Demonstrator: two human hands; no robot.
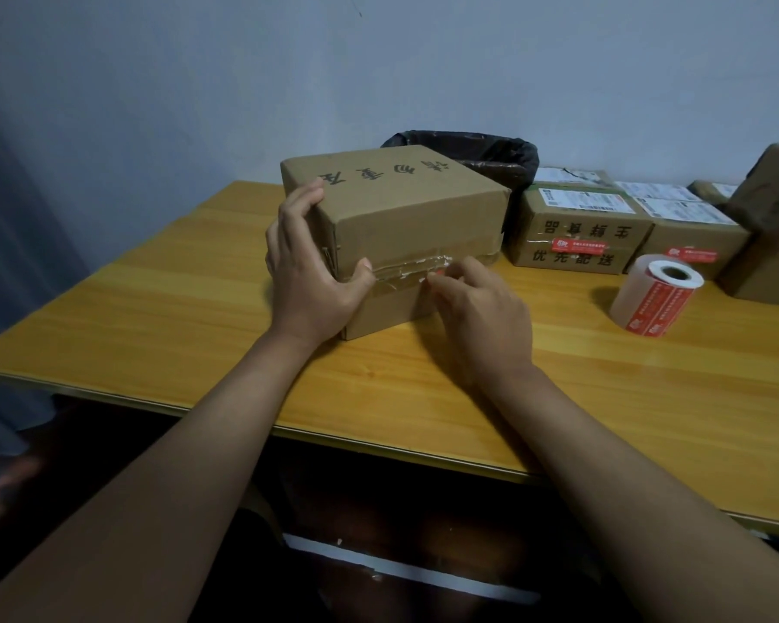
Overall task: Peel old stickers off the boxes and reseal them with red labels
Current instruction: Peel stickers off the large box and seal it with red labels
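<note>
A brown cardboard box (pixel 405 204) with black printed characters on top stands in the middle of the wooden table (pixel 163 308). Clear tape (pixel 405 269) runs along the seam on its near side. My left hand (pixel 309 272) grips the box's left corner, thumb on the tape. My right hand (pixel 477 312) presses its fingertips against the seam, where a small bit of red label (pixel 439 272) shows between them. A roll of red labels (pixel 655 296) lies to the right on the table.
Several cardboard boxes (pixel 576 231) with white shipping labels and red labels stand at the right back. A taller box (pixel 770 227) is at the far right edge. A bin with a black bag (pixel 491 155) sits behind the middle box. The table's front edge runs below my forearms.
</note>
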